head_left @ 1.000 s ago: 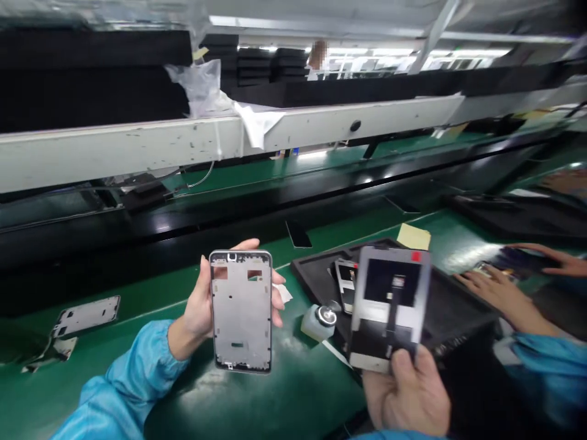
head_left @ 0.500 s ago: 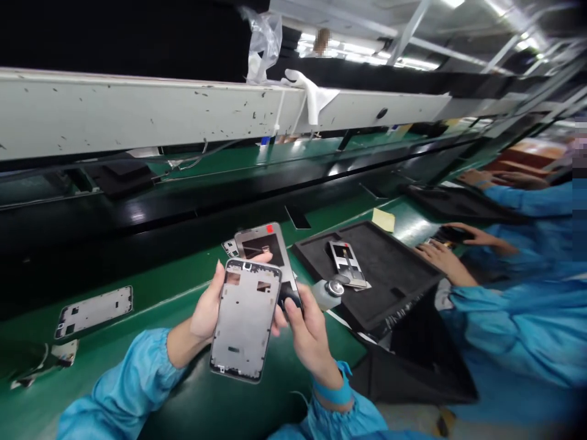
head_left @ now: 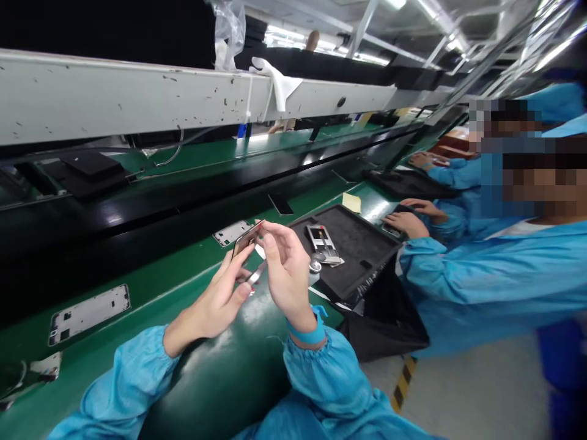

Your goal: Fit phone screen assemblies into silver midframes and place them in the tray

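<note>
My left hand (head_left: 220,299) and my right hand (head_left: 287,272) meet above the green bench, both closed on the same stack. The left hand grips a silver phone frame (head_left: 257,272), seen edge-on. The right hand presses a phone screen panel (head_left: 244,240) against that frame, its fingers wrapped over the top edge. Both sleeves are light blue, and a blue band circles my right wrist.
A black foam tray (head_left: 362,244) with a phone part (head_left: 323,241) lies just right of my hands. Two loose frames (head_left: 87,311) (head_left: 232,232) lie on the green bench (head_left: 151,275). A black conveyor belt (head_left: 137,226) runs behind. People in blue coats (head_left: 481,269) work at my right.
The frame turned from facing me to edge-on. My right hand brought the screen panel from the right against the frame. The view swung right, revealing the people beside me.
</note>
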`<state>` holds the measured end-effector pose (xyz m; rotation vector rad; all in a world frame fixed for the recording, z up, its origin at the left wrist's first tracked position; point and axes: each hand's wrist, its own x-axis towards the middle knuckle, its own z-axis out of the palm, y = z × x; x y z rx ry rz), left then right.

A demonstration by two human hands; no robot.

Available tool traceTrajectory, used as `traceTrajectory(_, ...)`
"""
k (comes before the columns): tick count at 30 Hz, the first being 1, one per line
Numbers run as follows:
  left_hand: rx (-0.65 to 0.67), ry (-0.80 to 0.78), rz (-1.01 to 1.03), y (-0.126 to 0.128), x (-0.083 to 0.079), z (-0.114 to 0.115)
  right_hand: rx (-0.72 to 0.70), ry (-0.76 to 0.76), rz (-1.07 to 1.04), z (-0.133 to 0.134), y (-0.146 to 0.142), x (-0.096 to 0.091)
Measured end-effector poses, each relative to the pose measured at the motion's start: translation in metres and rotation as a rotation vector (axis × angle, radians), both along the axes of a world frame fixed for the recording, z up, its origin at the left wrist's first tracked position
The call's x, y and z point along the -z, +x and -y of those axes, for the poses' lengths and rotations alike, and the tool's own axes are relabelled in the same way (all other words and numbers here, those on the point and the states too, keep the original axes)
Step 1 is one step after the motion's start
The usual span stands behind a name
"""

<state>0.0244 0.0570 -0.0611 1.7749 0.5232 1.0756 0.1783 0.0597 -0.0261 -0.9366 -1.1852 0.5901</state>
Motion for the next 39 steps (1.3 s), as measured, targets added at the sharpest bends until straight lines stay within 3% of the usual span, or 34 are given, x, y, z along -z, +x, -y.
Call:
traceTrajectory(5, -0.041, 0.164, -0.117, -0.001, 0.0, -0.006, -0.058, 0.022, -0.002, -0.008, 0.015, -0.004)
traceTrajectory(7, -0.121, 0.111, -0.093, -0.005, -0.003, -0.016, -0.05, 0.019, 0.046, -0.009, 0.032, 0.008)
traceTrajectory(10, -0.192, -0.228, 0.08, -0.014, -0.012, -0.033, -0.081, -0.126, 0.226, -0.009, 0.056, 0.053)
traceTrajectory(13, -0.034, -0.577, 0.342, -0.024, -0.027, -0.041, -0.209, -0.429, 0.518, -0.009, 0.068, 0.115)
traceTrajectory(15, 0.057, -0.691, 0.466, -0.027, -0.036, -0.038, -0.209, -0.513, 0.645, -0.009, 0.069, 0.149)
traceTrajectory(17, 0.081, -0.747, 0.518, -0.027, -0.043, -0.032, -0.179, -0.503, 0.725, -0.01, 0.068, 0.169)
traceTrajectory(19, 0.074, -0.779, 0.536, -0.026, -0.046, -0.029, -0.132, -0.481, 0.787, -0.011, 0.068, 0.176)
traceTrajectory(22, 0.059, -0.813, 0.564, -0.026, -0.048, -0.027, -0.07, -0.498, 0.811, -0.016, 0.072, 0.167)
traceTrajectory(25, 0.038, -0.833, 0.611, -0.029, -0.05, -0.026, -0.124, -0.508, 0.61, -0.02, 0.073, 0.137)
traceTrajectory(29, 0.014, -0.837, 0.61, -0.03, -0.053, -0.022, -0.377, -0.429, 0.131, -0.02, 0.054, 0.07)
traceTrajectory(31, 0.006, -0.847, 0.589, -0.028, -0.055, -0.021, -0.53, -0.429, 0.014, -0.022, 0.036, 0.039)
traceTrajectory(33, -0.019, -0.858, 0.572, -0.027, -0.055, -0.02, -0.67, -0.479, -0.045, -0.028, 0.021, 0.021)
traceTrajectory(36, -0.04, -0.855, 0.577, -0.026, -0.053, -0.021, -0.805, -0.54, -0.11, -0.032, 0.009, 0.022)
traceTrajectory(39, -0.011, -0.844, 0.609, -0.028, -0.047, -0.028, -0.774, -0.528, -0.18, -0.027, 0.011, 0.041)
